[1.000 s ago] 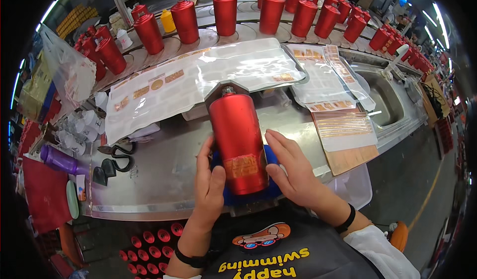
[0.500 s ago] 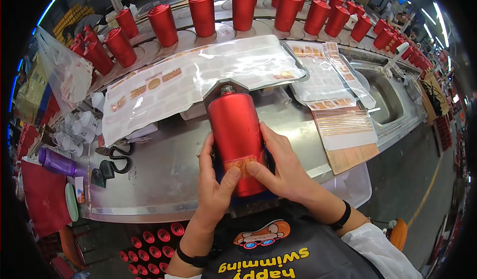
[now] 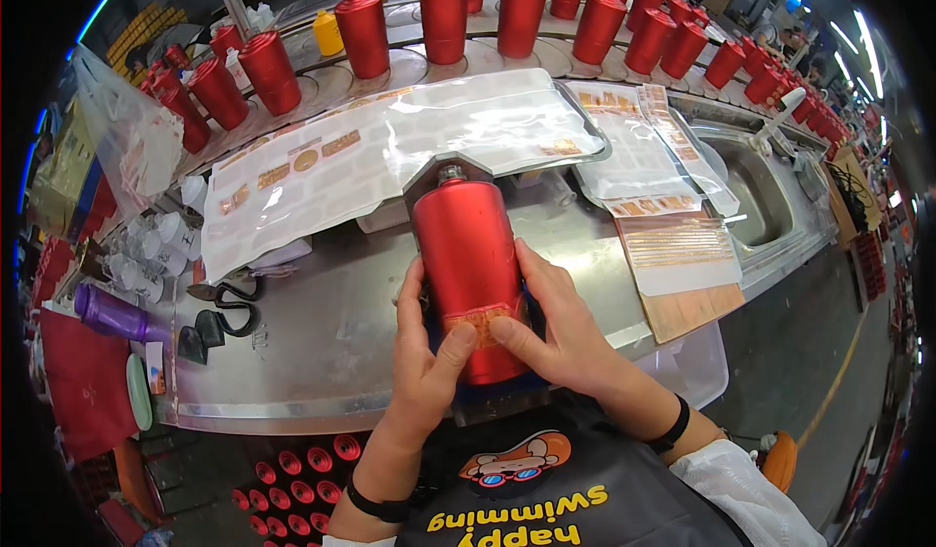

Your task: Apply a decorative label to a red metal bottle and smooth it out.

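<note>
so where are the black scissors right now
In the head view the black scissors lie on the steel worktable, to the left of the left hand, just below the big clear label sheet.

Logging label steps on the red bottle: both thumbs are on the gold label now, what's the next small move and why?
Probably slide both thumbs outward over the gold label to press its edges flat. The left hand and right hand cradle the red bottle, which lies over the metal bench, and the thumbs meet at the label's middle, so its sides look unpressed.
</note>
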`<state>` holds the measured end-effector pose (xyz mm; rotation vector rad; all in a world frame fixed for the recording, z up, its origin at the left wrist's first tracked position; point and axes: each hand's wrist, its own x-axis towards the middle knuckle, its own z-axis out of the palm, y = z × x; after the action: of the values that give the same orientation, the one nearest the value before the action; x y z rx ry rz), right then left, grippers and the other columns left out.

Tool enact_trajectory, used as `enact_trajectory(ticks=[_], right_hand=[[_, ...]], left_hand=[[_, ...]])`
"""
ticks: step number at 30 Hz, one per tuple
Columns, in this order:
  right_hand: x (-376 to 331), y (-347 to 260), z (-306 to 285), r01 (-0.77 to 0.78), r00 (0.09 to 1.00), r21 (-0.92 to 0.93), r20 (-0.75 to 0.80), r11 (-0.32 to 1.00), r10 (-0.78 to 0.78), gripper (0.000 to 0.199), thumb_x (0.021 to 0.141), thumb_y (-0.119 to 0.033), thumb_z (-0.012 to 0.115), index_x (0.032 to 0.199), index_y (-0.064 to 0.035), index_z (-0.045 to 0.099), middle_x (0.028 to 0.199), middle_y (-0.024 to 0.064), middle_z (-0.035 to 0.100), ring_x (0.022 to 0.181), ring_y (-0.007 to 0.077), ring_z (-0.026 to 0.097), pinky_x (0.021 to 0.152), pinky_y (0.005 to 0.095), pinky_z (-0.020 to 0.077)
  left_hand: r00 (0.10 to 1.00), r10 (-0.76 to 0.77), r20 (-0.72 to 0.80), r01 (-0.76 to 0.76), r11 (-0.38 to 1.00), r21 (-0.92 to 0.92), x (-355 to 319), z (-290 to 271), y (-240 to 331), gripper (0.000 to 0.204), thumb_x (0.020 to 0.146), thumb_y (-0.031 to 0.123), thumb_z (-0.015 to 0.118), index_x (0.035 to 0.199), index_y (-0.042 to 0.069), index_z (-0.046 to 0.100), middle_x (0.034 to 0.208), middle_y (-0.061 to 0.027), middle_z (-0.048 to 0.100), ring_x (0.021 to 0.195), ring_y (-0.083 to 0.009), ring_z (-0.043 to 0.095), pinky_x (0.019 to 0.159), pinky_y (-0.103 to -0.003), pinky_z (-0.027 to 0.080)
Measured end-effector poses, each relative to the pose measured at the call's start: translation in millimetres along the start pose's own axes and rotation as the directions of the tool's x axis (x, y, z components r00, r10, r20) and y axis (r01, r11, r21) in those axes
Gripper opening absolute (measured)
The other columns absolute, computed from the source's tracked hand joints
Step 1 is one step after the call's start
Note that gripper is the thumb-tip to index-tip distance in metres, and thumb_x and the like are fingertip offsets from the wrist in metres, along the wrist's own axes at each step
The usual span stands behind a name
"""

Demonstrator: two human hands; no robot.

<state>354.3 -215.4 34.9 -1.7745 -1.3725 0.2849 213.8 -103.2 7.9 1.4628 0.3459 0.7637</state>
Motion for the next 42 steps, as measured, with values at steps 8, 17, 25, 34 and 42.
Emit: enact_trajectory(ticks=[8, 17, 25, 34, 42], right_hand=[[0.1, 3.4, -0.4, -0.010, 1.000, 0.042, 0.010, 0.999, 0.009, 0.072, 0.093, -0.037, 0.056, 0.140, 0.0106, 0.029, 0.139, 0.0285, 0.039, 0.125, 0.0415, 0.040, 0.106, 0.0450, 0.0311], [1.3, -1.3, -2.3, -0.005, 1.000, 0.041, 0.010, 0.999, 0.005, 0.070, 0.094, -0.037, 0.055, 0.140, 0.0090, 0.030, 0.139, 0.0268, 0.040, 0.125, 0.0399, 0.040, 0.106, 0.0445, 0.0306], [-3.0, 8.1, 0.0, -0.030, 0.999, 0.075, 0.014, 0.997, 0.029, 0.065, 0.098, -0.035, 0.047, 0.142, 0.0087, 0.029, 0.143, 0.0259, 0.038, 0.128, 0.0382, 0.038, 0.108, 0.0422, 0.0288], [-1.4, 7.8, -0.6, -0.028, 0.999, 0.096, 0.025, 0.995, 0.025, 0.064, 0.098, -0.035, 0.047, 0.142, 0.0084, 0.028, 0.143, 0.0248, 0.038, 0.129, 0.0380, 0.037, 0.109, 0.0420, 0.0285], [-2.0, 8.9, -0.3, -0.035, 0.999, 0.081, 0.021, 0.996, 0.033, 0.062, 0.098, -0.032, 0.048, 0.142, 0.0081, 0.029, 0.143, 0.0260, 0.037, 0.130, 0.0382, 0.037, 0.109, 0.0420, 0.0281]], left_hand=[[0.999, -0.012, -0.036, 0.015, 0.997, 0.073, 2.2, 5.6, 3.1, 0.070, 0.092, 0.024, 0.059, 0.144, -0.005, 0.022, 0.139, -0.0188, 0.037, 0.128, -0.0261, 0.039, 0.108, -0.038, 0.030], [0.999, -0.009, -0.036, 0.006, 0.997, -0.076, 2.1, 4.3, 1.9, 0.066, 0.095, 0.025, 0.053, 0.145, -0.005, 0.021, 0.140, -0.0191, 0.037, 0.129, -0.0258, 0.040, 0.108, -0.036, 0.030], [1.000, 0.026, 0.011, -0.026, 1.000, -0.001, -2.6, -5.1, -7.7, 0.066, 0.099, 0.032, 0.046, 0.146, -0.006, 0.020, 0.145, -0.0201, 0.033, 0.134, -0.0266, 0.034, 0.111, -0.036, 0.024], [0.999, 0.048, -0.011, -0.049, 0.998, -0.028, -1.4, -5.1, -11.0, 0.066, 0.098, 0.033, 0.048, 0.145, -0.005, 0.023, 0.140, -0.0194, 0.038, 0.129, -0.0255, 0.039, 0.109, -0.036, 0.028], [1.000, 0.018, -0.022, -0.018, 0.999, -0.032, 1.6, 0.7, -6.1, 0.063, 0.097, 0.028, 0.052, 0.143, -0.003, 0.024, 0.137, -0.0195, 0.040, 0.125, -0.0256, 0.043, 0.106, -0.037, 0.032]])
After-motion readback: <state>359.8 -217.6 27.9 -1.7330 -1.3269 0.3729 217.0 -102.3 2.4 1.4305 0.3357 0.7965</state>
